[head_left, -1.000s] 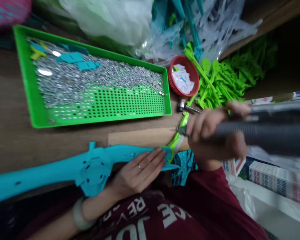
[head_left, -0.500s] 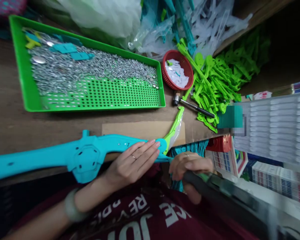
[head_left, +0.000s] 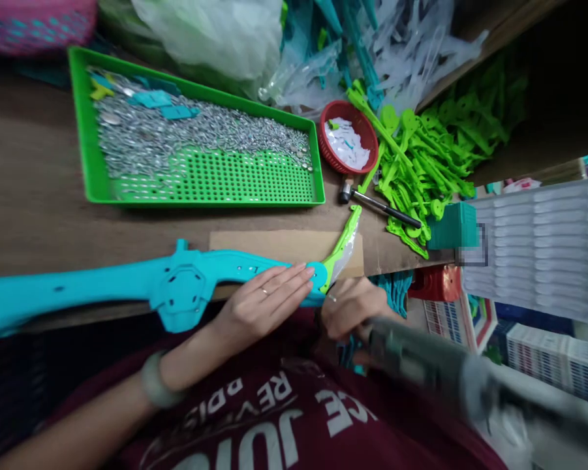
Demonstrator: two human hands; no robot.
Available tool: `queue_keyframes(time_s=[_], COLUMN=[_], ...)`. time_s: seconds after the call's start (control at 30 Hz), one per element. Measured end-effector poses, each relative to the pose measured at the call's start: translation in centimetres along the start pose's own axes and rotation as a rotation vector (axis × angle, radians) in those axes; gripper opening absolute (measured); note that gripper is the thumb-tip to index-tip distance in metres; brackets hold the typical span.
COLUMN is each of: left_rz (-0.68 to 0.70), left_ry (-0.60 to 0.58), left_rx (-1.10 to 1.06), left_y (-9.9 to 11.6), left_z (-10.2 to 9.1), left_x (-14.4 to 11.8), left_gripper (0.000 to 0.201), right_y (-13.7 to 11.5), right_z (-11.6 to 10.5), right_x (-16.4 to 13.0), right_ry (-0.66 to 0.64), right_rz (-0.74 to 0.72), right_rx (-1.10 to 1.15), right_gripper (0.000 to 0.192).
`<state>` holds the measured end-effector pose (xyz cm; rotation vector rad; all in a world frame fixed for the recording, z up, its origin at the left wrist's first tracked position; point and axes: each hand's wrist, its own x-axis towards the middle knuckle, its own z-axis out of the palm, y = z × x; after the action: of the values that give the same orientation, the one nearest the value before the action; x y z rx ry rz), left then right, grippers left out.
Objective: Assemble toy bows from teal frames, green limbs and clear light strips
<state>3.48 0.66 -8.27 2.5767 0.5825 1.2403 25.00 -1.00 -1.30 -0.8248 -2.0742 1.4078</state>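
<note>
Turquoise plastic arm (head_left: 127, 287) lies along the near edge of the table (head_left: 29, 215), and the left hand (head_left: 267, 303) is flat on top of it, fingers stretched out and together, pressing down just short of its round end. A lime-green piece (head_left: 342, 245) joins that end and slants up over a cardboard sheet (head_left: 274, 245). Right hand (head_left: 350, 310) sits just below the joint, curled around the front of a dark grey power tool (head_left: 435, 372), which blurs off toward the lower right. Beyond the cardboard, a green perforated tray (head_left: 85, 163) holds a heap of small silver metal bits. Beside it sits a red bowl (head_left: 367, 127), a small hammer (head_left: 372, 202), and a pile of lime-green parts (head_left: 435, 163).
</note>
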Motion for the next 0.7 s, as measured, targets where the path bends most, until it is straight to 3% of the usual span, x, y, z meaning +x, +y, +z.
queue_keyframes(time_s=[0.1,0.17,0.2,0.27,0.37,0.43,0.5,0.53,0.6,0.7], left_rz=[-0.045,-0.142,-0.256,-0.636,-1.29,-1.566,-1.647,-1.65,-1.653,-1.687], left_ry=[0.037,0.096,0.109,0.054,0.017,0.063,0.094,0.108,0.153,0.246], left_rx=[-0.051,-0.186,-0.306,-0.62,-1.111,-1.364,-1.471,-1.475,-1.461,-1.487], left_y=[1.9,3.9,4.9,6.5,7.2,6.9,6.4,6.3,6.4,6.9], left_z=[-0.5,-0.7,-0.8,-0.9,-0.6,-0.4,-0.3,-0.2,-0.2,-0.1], left_x=[-0.9,-1.9,-2.3,-2.7,-1.6,0.0,1.4,1.9,2.5,2.7], left_gripper=[0.035,0.028,0.021,0.009,0.019,0.037,0.045,0.046,0.043,0.039], right_y=[-0.9,-1.1,-1.1,-1.2,-1.6,-1.9,-1.9,-1.8,-1.5,-0.7], right_z=[-1.8,-2.6,-3.0,-4.1,-5.7,-6.4,-6.6,-6.5,-5.8,-4.5], right_x=[3.7,6.8,8.2,10.0,8.7,5.6,2.1,0.7,-1.3,-2.2], right_ry=[0.283,0.518,0.582,0.585,0.433,0.158,-0.143,-0.232,-0.309,-0.284], right_rz=[-0.241,-0.195,-0.126,-0.022,-0.043,-0.026,0.043,0.081,0.117,0.073], right_rx=[0.353,0.329,0.264,0.091,-0.242,-0.539,-0.811,-0.923,-1.062,-1.116], right_gripper=[0.034,0.041,0.046,0.059,0.064,0.054,0.044,0.041,0.038,0.05])
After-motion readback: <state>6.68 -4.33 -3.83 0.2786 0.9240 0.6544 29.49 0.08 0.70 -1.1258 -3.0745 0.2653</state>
